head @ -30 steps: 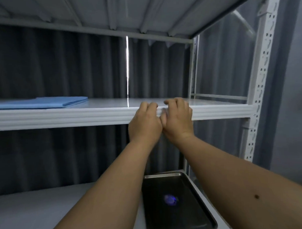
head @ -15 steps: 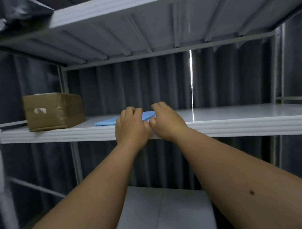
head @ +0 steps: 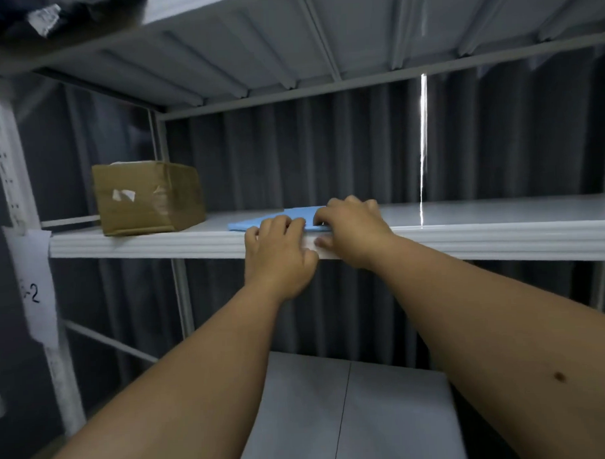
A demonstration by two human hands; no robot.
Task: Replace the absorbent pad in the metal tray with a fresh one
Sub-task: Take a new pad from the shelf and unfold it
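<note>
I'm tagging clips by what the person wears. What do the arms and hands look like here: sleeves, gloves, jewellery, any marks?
Both forearms are bare up to the frame edge, with no sleeve in view. The left hand and right hand wear no gloves, and no rings, watch or bracelet show on the parts visible. The right forearm carries one small dark mole. The fingertips are mostly hidden, so nails cannot be judged.
</note>
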